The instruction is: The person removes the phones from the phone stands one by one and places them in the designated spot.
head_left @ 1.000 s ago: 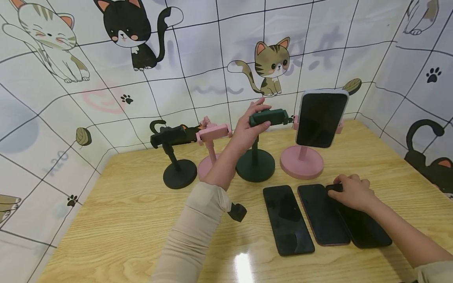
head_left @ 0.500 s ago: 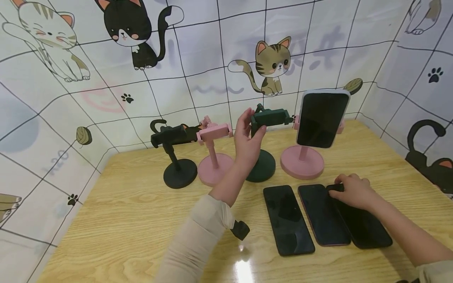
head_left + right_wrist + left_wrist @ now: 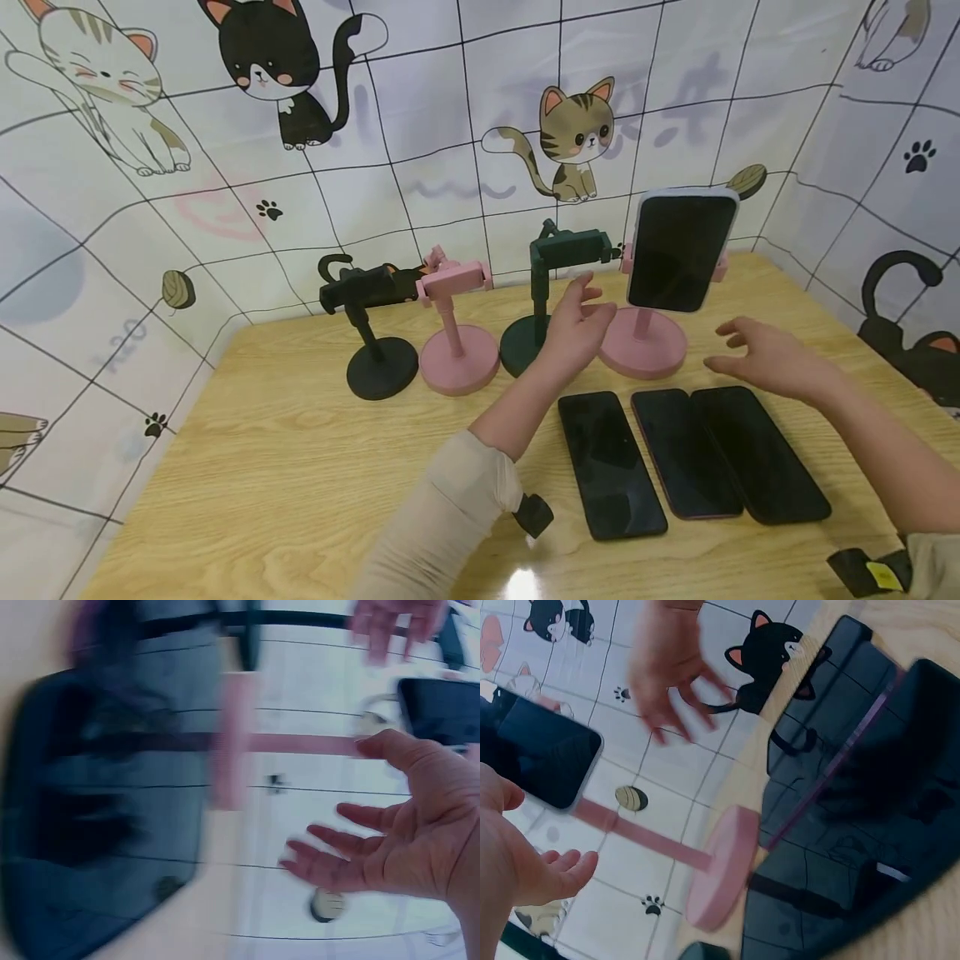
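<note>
Left hand (image 3: pixel 573 329) raised above the bench (image 3: pixel 285 467), fingers relaxed and apart, holding nothing, just in front of the dark green stand (image 3: pixel 546 312) and at about 9 o'clock from the base of the pink stand (image 3: pixel 642 343); seen in the left wrist view (image 3: pixel 525 862) with palm bare and fingers loosely spread. Right hand (image 3: pixel 765 360) hovering likewise, fingers spread and slack, gripping nothing, at about 3 o'clock from that same pink base and just above the far end of the rightmost flat phone (image 3: pixel 757 454); right wrist view (image 3: pixel 397 840) blurred, yet palm plainly bare. Mounted phone (image 3: pixel 678 250) clamped upright in the pink stand's cradle, screen dark, tilted slightly back, between the two hands and higher than both. Three phones flat on the bench at 6 o'clock from the pink stand, side by side: left phone (image 3: pixel 609 462) a little apart, middle phone (image 3: pixel 684 454) touching or nearly touching the rightmost. Further along at 9 o'clock, a second pink stand (image 3: pixel 456 333) and a black stand (image 3: pixel 372 342), both with bare cradles, near the cat-print wall (image 3: pixel 420 108)
</note>
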### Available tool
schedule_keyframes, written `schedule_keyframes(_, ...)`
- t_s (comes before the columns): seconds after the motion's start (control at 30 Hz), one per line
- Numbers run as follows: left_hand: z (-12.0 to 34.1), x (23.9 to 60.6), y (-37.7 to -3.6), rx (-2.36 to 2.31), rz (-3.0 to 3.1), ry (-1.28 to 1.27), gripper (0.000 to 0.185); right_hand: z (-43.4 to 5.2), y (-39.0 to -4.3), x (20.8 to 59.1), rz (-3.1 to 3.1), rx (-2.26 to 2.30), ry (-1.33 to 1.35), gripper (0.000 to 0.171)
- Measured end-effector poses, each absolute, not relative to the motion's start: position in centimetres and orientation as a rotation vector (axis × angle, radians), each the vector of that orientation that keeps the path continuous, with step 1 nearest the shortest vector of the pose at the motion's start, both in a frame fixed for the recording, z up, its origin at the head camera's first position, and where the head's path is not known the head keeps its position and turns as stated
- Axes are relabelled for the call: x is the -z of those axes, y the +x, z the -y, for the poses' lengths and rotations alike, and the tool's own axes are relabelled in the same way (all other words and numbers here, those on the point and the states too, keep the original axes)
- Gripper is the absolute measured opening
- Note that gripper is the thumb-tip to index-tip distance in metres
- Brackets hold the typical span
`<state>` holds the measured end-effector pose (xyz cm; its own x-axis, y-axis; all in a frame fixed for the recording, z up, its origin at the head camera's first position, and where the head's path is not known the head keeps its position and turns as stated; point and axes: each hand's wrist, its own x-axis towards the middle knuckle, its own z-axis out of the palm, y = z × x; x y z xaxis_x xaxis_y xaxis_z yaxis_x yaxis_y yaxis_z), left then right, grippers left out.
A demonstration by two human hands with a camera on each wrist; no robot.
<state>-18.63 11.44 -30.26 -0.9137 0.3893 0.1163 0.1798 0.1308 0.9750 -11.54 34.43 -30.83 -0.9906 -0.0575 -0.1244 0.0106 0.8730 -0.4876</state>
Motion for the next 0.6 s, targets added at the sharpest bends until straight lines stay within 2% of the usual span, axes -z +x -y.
schedule_keyframes(0.17,-13.1,28.9,-18.5,-1.802,-2.247,0.577,0.051,-33.5,-11.5,26.9,-2.947,1.058,-0.022,0.068)
schedule_keyframes(0.33,-13.9,28.5,-18.6,-1.844,-2.217,0.638,0.05,-32.3,-11.8,25.1,-3.061,1.126,-0.073,0.07)
schedule_keyframes(0.47,-14.1,28.5,-18.5,-1.837,-2.225,0.681,0.051,-31.5,-12.1,24.7,-3.121,1.115,-0.144,0.063)
schedule_keyframes(0.6,-14.2,28.6,-18.4,-1.797,-2.271,0.729,0.049,-31.1,-12.3,24.8,-3.14,1.142,-0.183,0.049)
